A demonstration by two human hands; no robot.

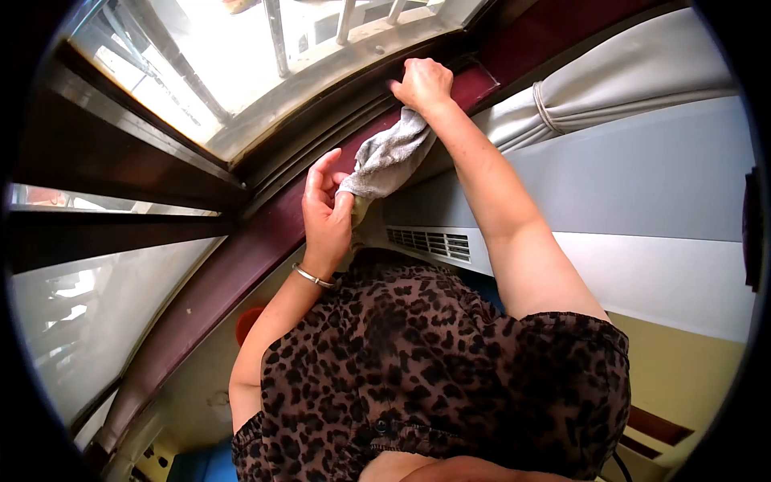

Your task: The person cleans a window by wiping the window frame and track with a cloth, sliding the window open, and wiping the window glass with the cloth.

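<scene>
Along the dark red window sill [241, 249] the top surface lies bare toward the lower left — open passage there. Above the sill, the window frame [120, 173] and glass block any reach. Right of the sill, the tied curtain [610, 88] crowds the far end.

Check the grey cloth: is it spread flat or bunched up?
Bunched. The grey cloth hangs crumpled between the right hand, gripping its top at the window frame, and the left hand pinching its lower end.
</scene>
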